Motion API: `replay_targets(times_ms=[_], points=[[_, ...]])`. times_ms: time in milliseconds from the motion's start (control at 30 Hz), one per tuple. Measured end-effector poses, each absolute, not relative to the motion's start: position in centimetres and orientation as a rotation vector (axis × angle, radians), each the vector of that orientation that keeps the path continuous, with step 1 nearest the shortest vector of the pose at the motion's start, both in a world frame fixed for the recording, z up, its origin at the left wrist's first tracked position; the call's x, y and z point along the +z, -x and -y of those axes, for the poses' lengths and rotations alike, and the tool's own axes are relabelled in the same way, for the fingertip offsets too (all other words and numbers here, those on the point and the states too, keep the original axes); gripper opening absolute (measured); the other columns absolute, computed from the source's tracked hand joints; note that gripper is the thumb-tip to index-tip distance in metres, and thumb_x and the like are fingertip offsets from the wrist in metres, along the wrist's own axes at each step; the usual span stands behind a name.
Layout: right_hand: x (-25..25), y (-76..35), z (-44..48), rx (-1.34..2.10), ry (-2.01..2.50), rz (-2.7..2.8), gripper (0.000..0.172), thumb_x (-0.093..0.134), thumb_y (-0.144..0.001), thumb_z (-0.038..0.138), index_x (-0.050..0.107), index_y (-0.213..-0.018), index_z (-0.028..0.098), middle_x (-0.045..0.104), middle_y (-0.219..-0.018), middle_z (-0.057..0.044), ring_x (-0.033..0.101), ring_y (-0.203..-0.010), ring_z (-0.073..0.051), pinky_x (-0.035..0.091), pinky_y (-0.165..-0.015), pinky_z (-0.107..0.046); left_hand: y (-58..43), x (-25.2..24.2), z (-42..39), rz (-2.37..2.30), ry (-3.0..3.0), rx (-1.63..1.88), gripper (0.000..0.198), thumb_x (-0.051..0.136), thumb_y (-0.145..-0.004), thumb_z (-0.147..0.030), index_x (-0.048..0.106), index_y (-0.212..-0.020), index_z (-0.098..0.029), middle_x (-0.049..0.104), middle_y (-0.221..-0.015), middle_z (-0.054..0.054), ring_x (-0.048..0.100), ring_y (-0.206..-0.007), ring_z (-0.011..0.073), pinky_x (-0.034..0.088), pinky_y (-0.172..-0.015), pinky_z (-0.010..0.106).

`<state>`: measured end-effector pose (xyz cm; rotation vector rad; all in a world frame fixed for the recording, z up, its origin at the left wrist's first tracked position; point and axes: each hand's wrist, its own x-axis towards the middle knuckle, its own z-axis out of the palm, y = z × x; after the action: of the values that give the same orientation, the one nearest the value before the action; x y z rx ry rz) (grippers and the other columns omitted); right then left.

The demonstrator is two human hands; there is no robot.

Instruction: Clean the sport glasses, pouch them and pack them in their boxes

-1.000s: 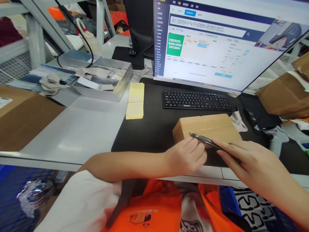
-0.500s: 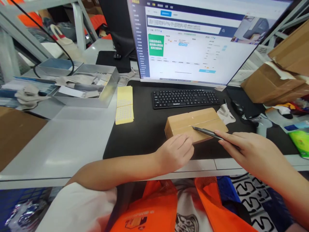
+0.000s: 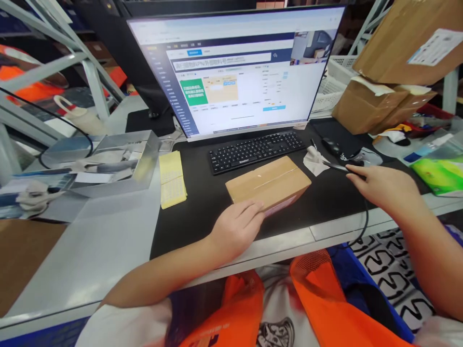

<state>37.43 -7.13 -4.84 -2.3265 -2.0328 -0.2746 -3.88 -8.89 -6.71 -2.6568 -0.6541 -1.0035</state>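
Touching box [image 3: 269, 180], slanted lengthwise toward far right, with left hand [image 3: 238, 227], grip unclear; holding knife [image 3: 337, 166] in right hand [image 3: 385, 187], farther right.

The carton [image 3: 268, 182] is smooth cardboard, the keyboard [image 3: 256, 152] matt plastic, the slips [image 3: 172, 179] paper, the tabletop [image 3: 108, 231] glossy

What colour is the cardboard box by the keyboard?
The cardboard box is tan, clearest in the head view.

The mat [image 3: 202, 195] leaves passage between yellow slips [image 3: 172, 179] and carton [image 3: 268, 182]; the keyboard [image 3: 257, 151] blocks the carton's far side.
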Motion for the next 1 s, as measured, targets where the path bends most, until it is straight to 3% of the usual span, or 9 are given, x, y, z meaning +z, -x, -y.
replay_targets(times_ms=[133, 267, 367, 500, 633, 767, 1000], points=[[-10.2, -38.6, 6.2, -0.018, 2.245, 1.928, 0.045, 0.049, -0.097, 0.041, 0.074, -0.129, 0.019, 0.076, -0.106, -0.017, 0.070, -0.090, -0.033, 0.054, -0.077, -0.044, 3.2, -3.1, 6.1, 0.949, 2.890, -0.781, 0.018, 0.058, -0.097, -0.026, 0.071, -0.107, -0.018, 0.078, -0.101, 0.006, 0.071, -0.089, 0.0178, 0.059, -0.081, 0.033], [-12.5, -35.5, 5.6, -0.129, 1.843, 1.886, 0.039, 0.049, -0.098, 0.034, 0.078, -0.116, 0.015, 0.066, -0.129, -0.020, 0.064, -0.115, -0.034, 0.052, -0.097, -0.053, 0.8, 0.6, 0.8, 1.297, 2.901, -0.301, 0.047, 0.065, -0.090, -0.041, 0.065, -0.132, -0.019, 0.071, -0.130, 0.009, 0.067, -0.114, 0.0286, 0.053, -0.097, 0.041], [-11.7, -32.1, 5.1, 0.103, 1.564, 1.797, 0.043, 0.045, -0.101, 0.042, 0.075, -0.118, 0.016, 0.068, -0.127, -0.016, 0.062, -0.121, -0.030, 0.048, -0.106, -0.051, -0.9, 2.5, -2.1, 1.368, 3.032, 0.149, 0.063, 0.066, -0.084, -0.048, 0.057, -0.142, -0.027, 0.074, -0.123, 0.005, 0.070, -0.104, 0.0271, 0.052, -0.085, 0.034], [-9.9, -28.0, 4.1, 0.526, 1.387, 1.756, 0.052, 0.044, -0.100, 0.055, 0.069, -0.128, 0.018, 0.067, -0.132, -0.014, 0.062, -0.124, -0.029, 0.046, -0.109, -0.048, -2.8, 3.7, -2.6, 1.270, 2.990, 0.385, 0.071, 0.065, -0.078, -0.042, 0.051, -0.146, -0.028, 0.076, -0.110, 0.007, 0.071, -0.091, 0.0262, 0.047, -0.067, 0.030], [-9.6, -25.8, 3.4, 0.689, 1.353, 1.747, 0.054, 0.051, -0.096, 0.055, 0.065, -0.133, 0.018, 0.067, -0.132, -0.013, 0.061, -0.124, -0.030, 0.046, -0.110, -0.044, -4.3, 3.6, -1.3, 1.159, 2.849, 0.499, 0.067, 0.061, -0.076, -0.034, 0.051, -0.141, -0.020, 0.076, -0.095, 0.011, 0.070, -0.081, 0.0286, 0.043, -0.059, 0.031], [-10.4, -25.3, 3.3, 0.702, 1.284, 1.659, 0.059, 0.049, -0.096, 0.055, 0.061, -0.138, 0.015, 0.063, -0.137, -0.016, 0.058, -0.129, -0.030, 0.042, -0.114, -0.043, -4.6, 3.1, -0.6, 1.088, 2.803, 0.553, 0.054, 0.050, -0.084, -0.028, 0.050, -0.136, -0.013, 0.075, -0.092, 0.015, 0.070, -0.079, 0.0301, 0.047, -0.063, 0.034], [-10.9, -25.6, 3.3, 0.701, 1.246, 1.633, 0.064, 0.050, -0.095, 0.061, 0.060, -0.142, 0.018, 0.060, -0.143, -0.015, 0.054, -0.135, -0.031, 0.039, -0.117, -0.045, -4.6, 2.2, -0.5, 1.133, 2.806, 0.565, 0.059, 0.046, -0.087, -0.027, 0.041, -0.146, -0.017, 0.074, -0.088, 0.013, 0.069, -0.073, 0.0305, 0.047, -0.062, 0.035]])
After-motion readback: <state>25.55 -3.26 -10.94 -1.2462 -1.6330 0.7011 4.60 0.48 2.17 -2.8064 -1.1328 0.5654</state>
